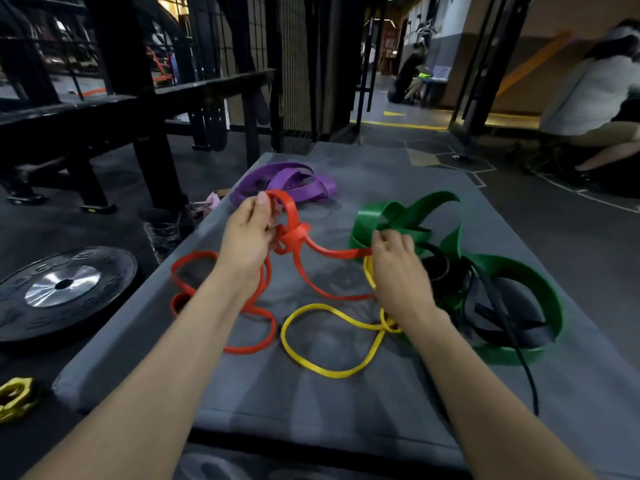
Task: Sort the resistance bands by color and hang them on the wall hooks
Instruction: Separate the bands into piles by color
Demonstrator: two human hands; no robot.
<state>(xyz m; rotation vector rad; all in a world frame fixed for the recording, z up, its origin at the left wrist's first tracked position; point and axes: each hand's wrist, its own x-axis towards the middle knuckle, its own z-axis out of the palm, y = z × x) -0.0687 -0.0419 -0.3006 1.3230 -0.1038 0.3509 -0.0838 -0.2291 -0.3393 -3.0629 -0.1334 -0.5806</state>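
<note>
On a grey mat [346, 410] spread over a dark gym floor lies a loose tangle of resistance bands in several colours. The left hand [251, 233] is raised over the middle of the mat, its fingers and thumb curled round a knotted bunch of the red bands [294, 233], with one red loop arching up over the thumb. From that bunch a red strand runs taut to the right hand [398, 261], which pinches its other end with bent fingers; more red loops trail down onto the mat below the left forearm. A thin yellow band [332, 341] lies in wide curves on the mat between the two forearms, one end rising beside the right hand; whether that hand also holds it cannot be told. The broad green bands [519, 278] stand in stiff coils at the right side of the mat, just behind and beside the right hand, with black bands [485, 303] heaped inside them and a thin black strand trailing toward the near edge. The purple bands [287, 183] sit in their own pile at the far left end of the mat, apart from the others. A black weight plate [62, 289] lies flat on the floor left of the mat, and a yellow collar-like piece [15, 398] lies nearer the bottom left corner
</note>
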